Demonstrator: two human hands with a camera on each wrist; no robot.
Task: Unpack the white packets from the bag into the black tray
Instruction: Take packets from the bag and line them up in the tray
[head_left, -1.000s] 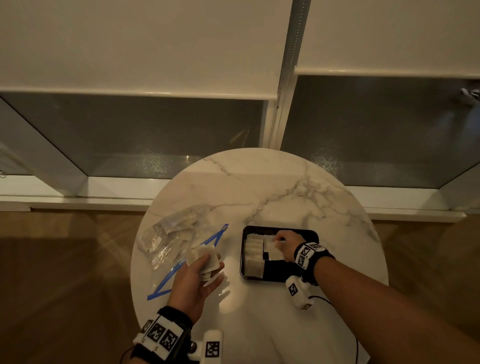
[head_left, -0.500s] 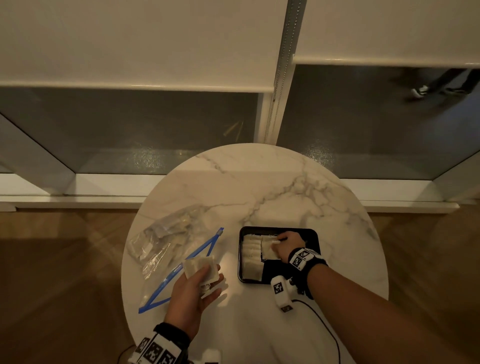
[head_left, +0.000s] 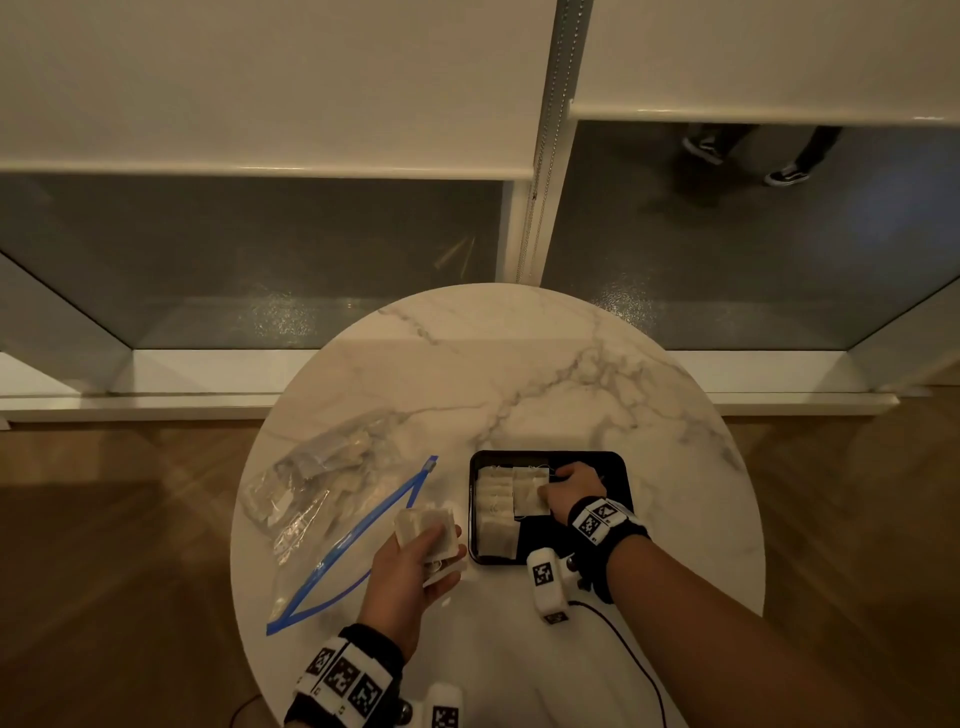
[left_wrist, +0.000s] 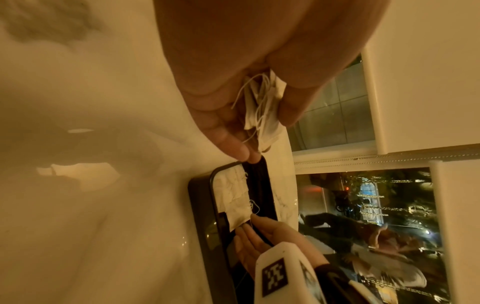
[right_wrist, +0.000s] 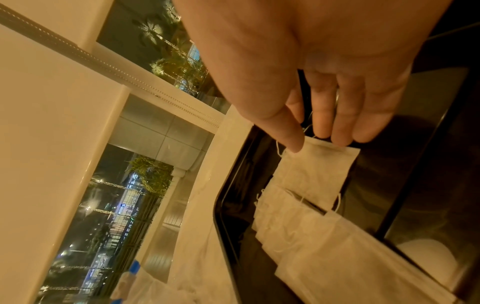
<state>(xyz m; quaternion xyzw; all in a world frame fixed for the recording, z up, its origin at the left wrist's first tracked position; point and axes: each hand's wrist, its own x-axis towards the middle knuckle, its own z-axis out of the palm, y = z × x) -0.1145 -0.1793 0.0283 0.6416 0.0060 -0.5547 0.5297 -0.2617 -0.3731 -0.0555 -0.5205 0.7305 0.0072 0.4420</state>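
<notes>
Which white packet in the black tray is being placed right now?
On the round marble table, find the black rectangular tray at its right side. White paper packets lie overlapped along the tray's left edge. The one meant lies beside that row, and is the only one pinched by the right hand.

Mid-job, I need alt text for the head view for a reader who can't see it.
On a round white marble table, the right hand lays a white paper packet beside a row of packets in a black rectangular tray. The left hand holds a stack of white packets beside a clear, blue-edged zip bag.
</notes>
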